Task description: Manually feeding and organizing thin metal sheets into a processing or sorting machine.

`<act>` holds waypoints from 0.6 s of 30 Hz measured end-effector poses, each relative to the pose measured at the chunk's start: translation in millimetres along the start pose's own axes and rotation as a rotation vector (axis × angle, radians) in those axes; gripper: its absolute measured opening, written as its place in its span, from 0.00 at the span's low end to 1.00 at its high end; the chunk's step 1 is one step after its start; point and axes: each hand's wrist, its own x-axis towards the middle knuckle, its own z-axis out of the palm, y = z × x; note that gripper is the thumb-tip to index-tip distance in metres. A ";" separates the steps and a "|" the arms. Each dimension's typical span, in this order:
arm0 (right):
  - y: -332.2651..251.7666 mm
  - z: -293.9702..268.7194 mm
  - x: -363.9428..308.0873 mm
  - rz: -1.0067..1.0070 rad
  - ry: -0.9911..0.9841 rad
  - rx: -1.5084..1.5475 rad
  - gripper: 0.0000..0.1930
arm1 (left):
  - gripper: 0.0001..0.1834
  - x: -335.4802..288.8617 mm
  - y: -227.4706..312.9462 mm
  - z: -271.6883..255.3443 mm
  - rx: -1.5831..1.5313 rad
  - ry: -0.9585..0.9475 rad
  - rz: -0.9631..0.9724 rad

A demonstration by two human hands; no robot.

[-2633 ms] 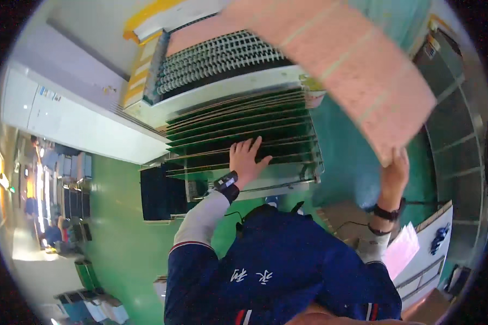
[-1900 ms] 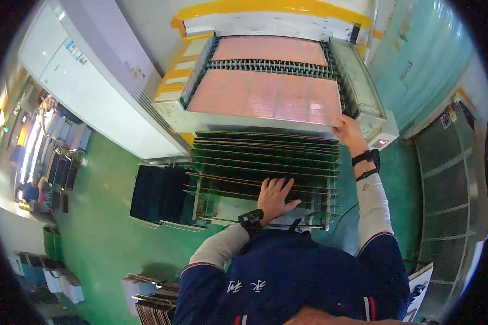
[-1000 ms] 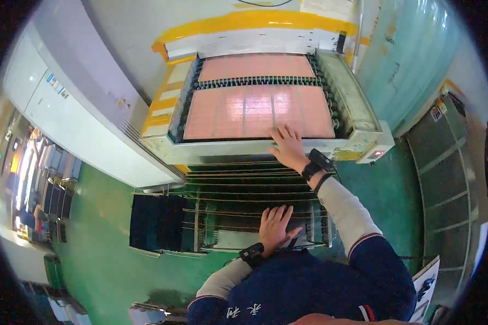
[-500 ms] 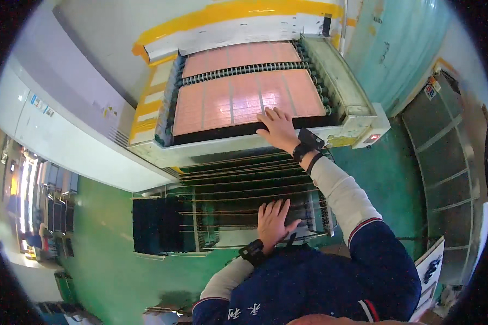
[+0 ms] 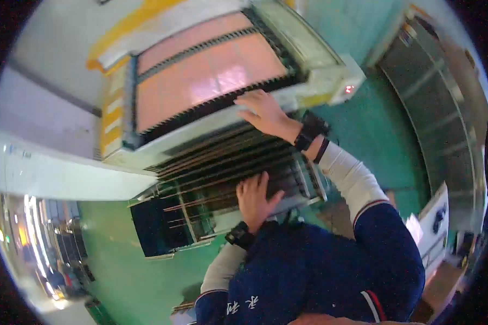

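Both hands were empty, with two pink panels lying on the roller conveyor (image 5: 302, 39).
The nearer panel (image 5: 203, 85) sat just inside the conveyor's near edge, the farther panel (image 5: 192, 44) toward its far edge, a row of rollers between them; the right hand (image 5: 263, 112), loosely spread, was at the near edge, contact unclear, while the left hand (image 5: 256, 201), fingers wide, was over the near side of a rack (image 5: 226, 221) of upright boards (image 5: 214, 160).
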 end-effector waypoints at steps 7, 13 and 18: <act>16.6 -149.2 -144.9 0.602 0.056 0.787 0.17 | 0.43 6.7 -5.4 5.6 0.186 -0.120 -0.023; 63.4 -236.6 -456.1 1.399 0.668 0.630 0.18 | 0.40 6.4 1.4 25.6 0.171 -0.071 0.072; 23.3 -199.9 -652.0 1.791 0.989 0.859 0.10 | 0.38 -11.5 1.4 9.9 0.326 -0.112 0.065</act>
